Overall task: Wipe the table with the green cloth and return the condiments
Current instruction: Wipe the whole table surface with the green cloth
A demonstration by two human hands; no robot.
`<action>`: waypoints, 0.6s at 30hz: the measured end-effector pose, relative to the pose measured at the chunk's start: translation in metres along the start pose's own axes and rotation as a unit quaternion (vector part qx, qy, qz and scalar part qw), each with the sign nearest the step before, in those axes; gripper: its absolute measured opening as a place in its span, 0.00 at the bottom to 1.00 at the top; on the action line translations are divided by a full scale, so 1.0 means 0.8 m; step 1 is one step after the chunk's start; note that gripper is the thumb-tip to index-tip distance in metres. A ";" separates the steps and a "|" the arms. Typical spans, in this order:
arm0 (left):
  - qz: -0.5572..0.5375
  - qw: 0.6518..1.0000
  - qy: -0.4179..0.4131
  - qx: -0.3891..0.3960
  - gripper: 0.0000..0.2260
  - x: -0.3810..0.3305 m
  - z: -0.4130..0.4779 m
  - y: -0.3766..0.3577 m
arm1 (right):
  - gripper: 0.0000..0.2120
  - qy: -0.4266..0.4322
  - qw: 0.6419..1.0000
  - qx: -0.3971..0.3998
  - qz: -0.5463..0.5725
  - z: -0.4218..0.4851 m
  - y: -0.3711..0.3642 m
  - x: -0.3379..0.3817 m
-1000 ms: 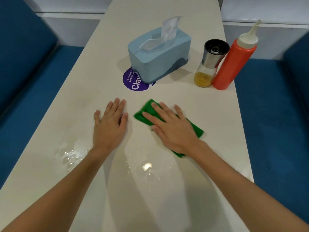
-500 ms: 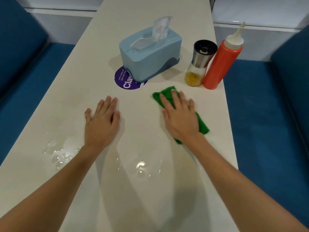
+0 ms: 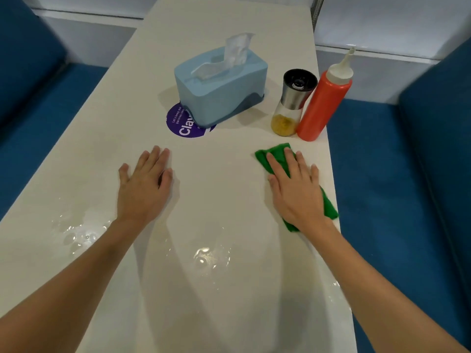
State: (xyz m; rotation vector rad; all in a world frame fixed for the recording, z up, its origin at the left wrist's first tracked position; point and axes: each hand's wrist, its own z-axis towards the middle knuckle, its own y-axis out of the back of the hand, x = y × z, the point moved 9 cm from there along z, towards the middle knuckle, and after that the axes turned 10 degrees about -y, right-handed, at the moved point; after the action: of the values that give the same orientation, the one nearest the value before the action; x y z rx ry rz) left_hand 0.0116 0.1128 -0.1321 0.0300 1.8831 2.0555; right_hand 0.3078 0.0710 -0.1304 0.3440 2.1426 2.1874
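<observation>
Flat right hand [image 3: 297,192] on green cloth [image 3: 276,154]

Seemingly wet table [image 3: 229,174]: cloth [image 3: 275,154], box [image 3: 219,98], bottle [image 3: 321,105].

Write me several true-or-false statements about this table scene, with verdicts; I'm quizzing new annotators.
1. The right hand presses flat on the folded green cloth. True.
2. The left hand grips the red squeeze bottle with the white nozzle. False: it lies flat on the white tabletop; the bottle stands untouched.
3. The steel-topped glass shaker of yellow seasoning stands right beside the red bottle. True.
4. The light blue tissue box lies tipped on its side. False: it stands upright, a tissue sticking out.
5. Water droplets glisten on the tabletop near the left forearm. True.
</observation>
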 end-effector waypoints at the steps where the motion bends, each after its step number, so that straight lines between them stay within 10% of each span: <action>1: 0.000 1.000 0.001 0.003 0.27 0.000 0.000 -0.001 | 0.24 0.000 1.000 -0.006 0.002 0.010 -0.002 0.021; 12: -0.071 0.997 -0.010 0.023 0.22 -0.005 -0.006 -0.002 | 0.21 0.228 0.971 0.046 0.051 -0.064 -0.011 0.141; 18: -0.059 0.998 -0.033 0.013 0.24 0.063 -0.026 0.041 | 0.20 0.110 0.994 0.020 0.004 -0.002 0.005 0.106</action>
State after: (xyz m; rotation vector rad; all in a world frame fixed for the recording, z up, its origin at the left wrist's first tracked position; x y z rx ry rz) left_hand -0.0488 0.1044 -0.1134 -0.0065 1.8280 1.9292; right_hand 0.2258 0.0862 -0.1164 0.1186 2.3007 2.2862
